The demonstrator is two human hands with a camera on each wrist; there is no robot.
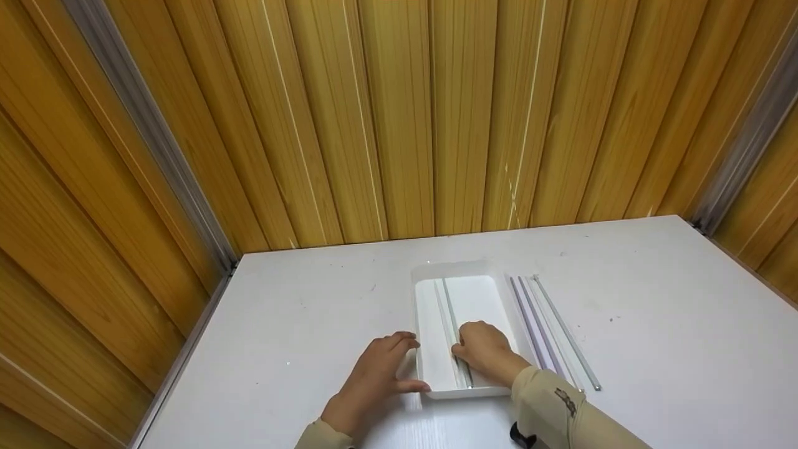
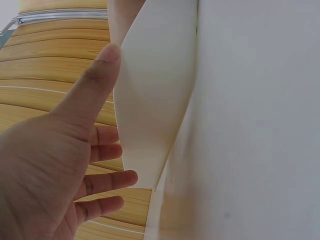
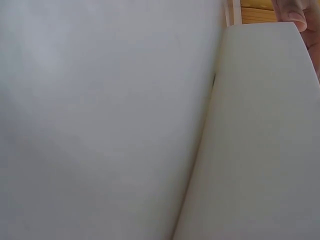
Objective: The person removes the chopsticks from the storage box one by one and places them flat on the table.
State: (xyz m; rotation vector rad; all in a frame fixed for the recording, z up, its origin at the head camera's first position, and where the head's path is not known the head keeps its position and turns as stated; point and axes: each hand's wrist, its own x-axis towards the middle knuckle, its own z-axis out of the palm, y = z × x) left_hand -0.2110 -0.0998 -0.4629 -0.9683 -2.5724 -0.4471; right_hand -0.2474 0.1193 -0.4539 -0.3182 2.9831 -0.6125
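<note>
A white rectangular tray (image 1: 452, 269) lies on the table, with thin pale and grey-green sticks (image 1: 450, 305) lengthwise inside it. My right hand (image 1: 487, 349) reaches over the near right part of the tray. Its curled fingers pinch a thin stick near its lower end; the fingertips are partly hidden. My left hand (image 1: 381, 369) is at the tray's near left corner, thumb at the front rim and fingers spread along the left side. In the left wrist view, the left hand (image 2: 55, 160) has extended fingers beside the tray wall (image 2: 155, 95). The right wrist view shows mostly tray wall (image 3: 260, 125) and tabletop.
Right of the tray, on the white table (image 1: 673, 299), lie several more thin sticks: purple ones (image 1: 535, 324), a white one and a grey-green one (image 1: 568, 330). Wood-patterned panels (image 1: 399, 125) rise behind the table and at both sides.
</note>
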